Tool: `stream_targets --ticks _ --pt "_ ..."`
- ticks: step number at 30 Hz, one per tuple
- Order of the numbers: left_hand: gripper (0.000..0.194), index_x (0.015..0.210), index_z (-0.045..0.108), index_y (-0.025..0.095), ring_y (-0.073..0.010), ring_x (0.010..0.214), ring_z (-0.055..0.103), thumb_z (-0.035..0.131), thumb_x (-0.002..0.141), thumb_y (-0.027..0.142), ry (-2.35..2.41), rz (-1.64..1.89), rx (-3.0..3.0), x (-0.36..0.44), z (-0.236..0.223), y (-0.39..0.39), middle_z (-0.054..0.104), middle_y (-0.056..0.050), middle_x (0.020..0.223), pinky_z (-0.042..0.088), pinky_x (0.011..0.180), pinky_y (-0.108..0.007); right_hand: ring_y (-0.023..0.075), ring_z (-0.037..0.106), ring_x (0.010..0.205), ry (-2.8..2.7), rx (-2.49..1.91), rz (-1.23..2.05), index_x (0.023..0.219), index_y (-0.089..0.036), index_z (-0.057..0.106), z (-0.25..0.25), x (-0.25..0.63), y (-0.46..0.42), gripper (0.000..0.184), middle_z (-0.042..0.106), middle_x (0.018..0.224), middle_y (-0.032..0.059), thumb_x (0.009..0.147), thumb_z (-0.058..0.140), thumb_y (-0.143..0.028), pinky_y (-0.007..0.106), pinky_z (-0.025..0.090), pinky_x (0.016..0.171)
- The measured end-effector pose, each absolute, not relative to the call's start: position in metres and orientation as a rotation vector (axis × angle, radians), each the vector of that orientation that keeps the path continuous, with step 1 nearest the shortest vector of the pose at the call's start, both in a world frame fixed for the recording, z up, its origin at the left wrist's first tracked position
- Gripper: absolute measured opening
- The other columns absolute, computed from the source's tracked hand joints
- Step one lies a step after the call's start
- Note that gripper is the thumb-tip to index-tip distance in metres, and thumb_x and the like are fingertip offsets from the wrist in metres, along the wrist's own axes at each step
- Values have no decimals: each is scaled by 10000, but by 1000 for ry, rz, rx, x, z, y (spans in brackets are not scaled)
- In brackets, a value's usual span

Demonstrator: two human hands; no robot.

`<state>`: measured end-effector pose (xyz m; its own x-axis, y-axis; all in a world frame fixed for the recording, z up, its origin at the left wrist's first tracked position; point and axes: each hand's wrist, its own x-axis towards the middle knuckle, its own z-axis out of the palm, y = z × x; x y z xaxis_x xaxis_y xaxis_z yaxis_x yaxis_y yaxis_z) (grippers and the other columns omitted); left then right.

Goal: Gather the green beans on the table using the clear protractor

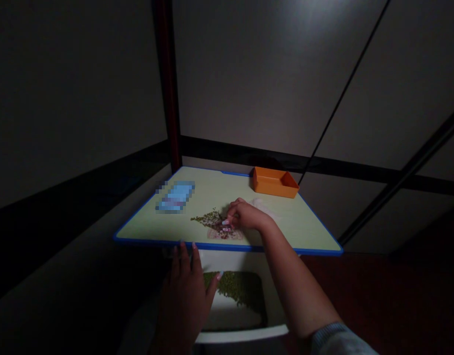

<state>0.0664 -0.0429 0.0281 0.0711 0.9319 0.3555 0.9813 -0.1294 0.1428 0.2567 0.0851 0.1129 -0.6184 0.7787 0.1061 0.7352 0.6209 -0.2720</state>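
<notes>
A loose pile of small green and dark bean-like grains (206, 219) lies on the pale tabletop (208, 185). My right hand (244, 215) reaches over the pile's right side, its fingers bent and pinched together. Whatever those fingertips hold, if anything, is too small to make out. My left hand (186, 286) is in front of the table's near edge, fingers stretched and thumb apart, with nothing seen in it. Its thumb is over a white bin (245, 337) below the table. Green grains (242, 286) cover part of that bin's bottom.
An orange open box (275, 191) stands at the table's back right corner. A blurred-out, phone-like light blue object (175, 197) lies at the left. The tabletop has a blue rim (323, 251). Panelled walls (245, 74) rise closely behind it, and the room is dim.
</notes>
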Motion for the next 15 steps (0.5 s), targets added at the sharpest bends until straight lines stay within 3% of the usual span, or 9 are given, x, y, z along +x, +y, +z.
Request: stream_targets --ticks 5,15 --pt "776 1340 299 45 -385 1349 298 422 755 538 -1953 -579 -2182 67 24 -41 320 -288 1436 433 963 -466 165 472 903 -2530 -1385 121 755 -161 706 110 263 79 165 627 838 59 826 593 -258 266 356 800" --pt "825 1325 318 29 -420 1323 325 406 735 599 -1902 -623 -2184 64 18 -38 323 -320 1414 433 958 -486 223 421 987 -2505 -1536 -206 806 -178 693 120 255 73 267 602 960 81 887 500 -344 320 336 759"
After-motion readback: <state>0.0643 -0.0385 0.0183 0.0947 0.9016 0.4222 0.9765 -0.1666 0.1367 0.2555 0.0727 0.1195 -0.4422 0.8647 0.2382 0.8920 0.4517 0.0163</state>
